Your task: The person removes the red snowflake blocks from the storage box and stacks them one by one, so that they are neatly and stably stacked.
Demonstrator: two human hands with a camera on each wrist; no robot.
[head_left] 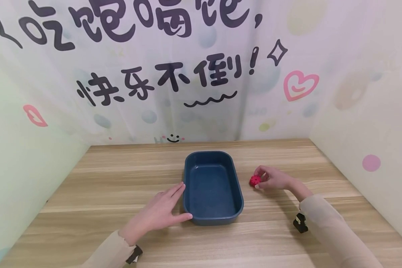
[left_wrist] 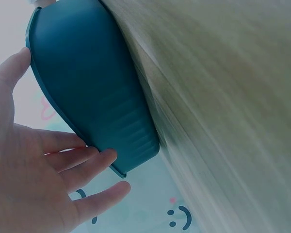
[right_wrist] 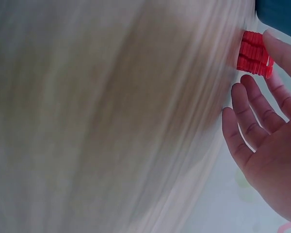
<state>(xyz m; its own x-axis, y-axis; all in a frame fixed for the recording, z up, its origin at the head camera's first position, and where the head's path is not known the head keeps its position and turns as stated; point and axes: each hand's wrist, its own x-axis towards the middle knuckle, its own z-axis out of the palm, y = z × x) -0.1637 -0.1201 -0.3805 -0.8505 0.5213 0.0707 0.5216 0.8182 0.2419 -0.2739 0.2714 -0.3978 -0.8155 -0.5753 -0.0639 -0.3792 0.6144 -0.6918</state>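
A deep blue rectangular tray (head_left: 209, 191) with rounded corners stands on the table, nothing inside it. My left hand (head_left: 157, 212) lies along its left side, fingertips at the rim and thumb at the near left corner. In the left wrist view, the fingers of that hand (left_wrist: 36, 179) are spread and fairly straight against the tray's outer wall (left_wrist: 87, 73). To the right of the tray, my right hand (head_left: 276, 179) pinches a small red stack of ridged round pieces (head_left: 255, 181) between thumb and fingers. The right wrist view shows the red stack (right_wrist: 253, 53) at the tabletop, other fingers loosely bent.
The wood-grain table (head_left: 120, 167) meets a printed cloth backdrop (head_left: 207, 119) behind the tray. Pale side panels (head_left: 361, 123) rise at left and right. Each wrist carries a dark strap (head_left: 300, 223) under a beige sleeve.
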